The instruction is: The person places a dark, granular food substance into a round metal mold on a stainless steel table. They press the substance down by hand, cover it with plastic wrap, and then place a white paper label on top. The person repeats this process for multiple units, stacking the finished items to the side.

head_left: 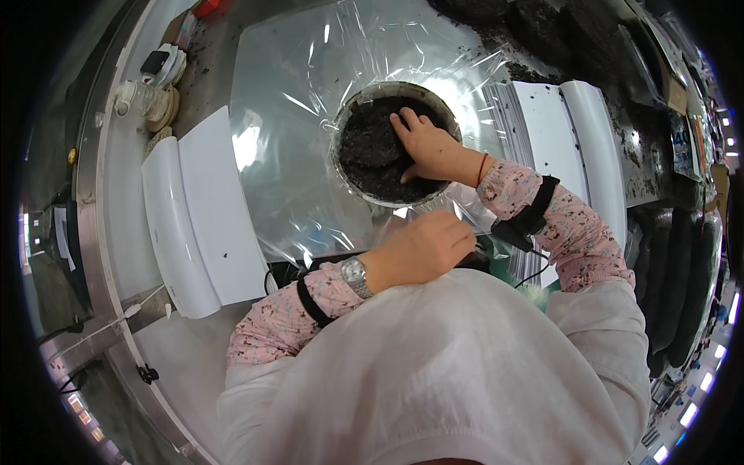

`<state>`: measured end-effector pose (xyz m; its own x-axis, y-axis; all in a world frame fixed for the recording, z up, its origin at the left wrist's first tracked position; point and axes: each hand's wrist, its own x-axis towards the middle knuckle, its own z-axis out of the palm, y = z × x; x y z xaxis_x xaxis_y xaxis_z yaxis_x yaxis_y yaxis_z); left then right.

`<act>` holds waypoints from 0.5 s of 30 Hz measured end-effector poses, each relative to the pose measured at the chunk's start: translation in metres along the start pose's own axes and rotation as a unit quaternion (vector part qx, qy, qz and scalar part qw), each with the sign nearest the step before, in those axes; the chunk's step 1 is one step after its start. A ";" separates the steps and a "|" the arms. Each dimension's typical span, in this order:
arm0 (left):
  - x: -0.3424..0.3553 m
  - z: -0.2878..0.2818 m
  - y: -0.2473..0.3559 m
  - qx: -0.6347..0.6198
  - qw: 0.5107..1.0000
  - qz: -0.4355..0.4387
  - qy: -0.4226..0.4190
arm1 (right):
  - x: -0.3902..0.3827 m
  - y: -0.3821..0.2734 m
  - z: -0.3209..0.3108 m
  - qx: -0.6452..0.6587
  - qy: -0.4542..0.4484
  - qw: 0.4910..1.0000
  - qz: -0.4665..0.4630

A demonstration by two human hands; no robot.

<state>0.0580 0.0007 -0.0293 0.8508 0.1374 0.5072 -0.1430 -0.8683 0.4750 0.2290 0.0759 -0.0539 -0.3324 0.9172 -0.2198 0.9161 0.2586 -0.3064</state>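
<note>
A round, pale-rimmed container (338, 147) stands in front of me, holding dark, crumbly, soil-like material (370, 141). My right hand (431, 149) reaches in over the rim from the right. Its fingers are spread and rest on the dark surface, with the thumb nearer to me. Close to my body, below the container, my left hand (425, 246) is curled closed, knuckles up. Whatever its fingers might hold is hidden. Clear, shiny plastic film (291, 147) lies wrinkled around the container.
Stacks of white sheets lie at the left (213, 201) and right (546, 124). Dark clumps (535, 31) and crumbs cover the far right. A glass jar (141, 101) stands at the far left. Black bags (678, 271) are piled on the right.
</note>
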 end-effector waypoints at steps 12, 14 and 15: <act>-0.006 -0.110 -0.157 0.313 0.792 -0.449 0.272 | 0.011 -0.009 0.018 -0.146 0.180 0.970 -0.079; -0.031 -0.119 -0.173 -0.217 0.704 -0.655 0.168 | 0.012 -0.011 0.019 -0.134 0.164 0.974 -0.076; -0.040 -0.120 -0.169 -0.170 0.730 -0.618 0.239 | 0.010 -0.010 0.021 -0.131 0.165 0.975 -0.074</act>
<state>-0.0124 0.1986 -0.0438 0.1753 0.9360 -0.3052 0.3975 0.2164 0.8917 0.2117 0.0762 -0.0727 -0.4144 0.9005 0.1319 0.9039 0.4241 -0.0559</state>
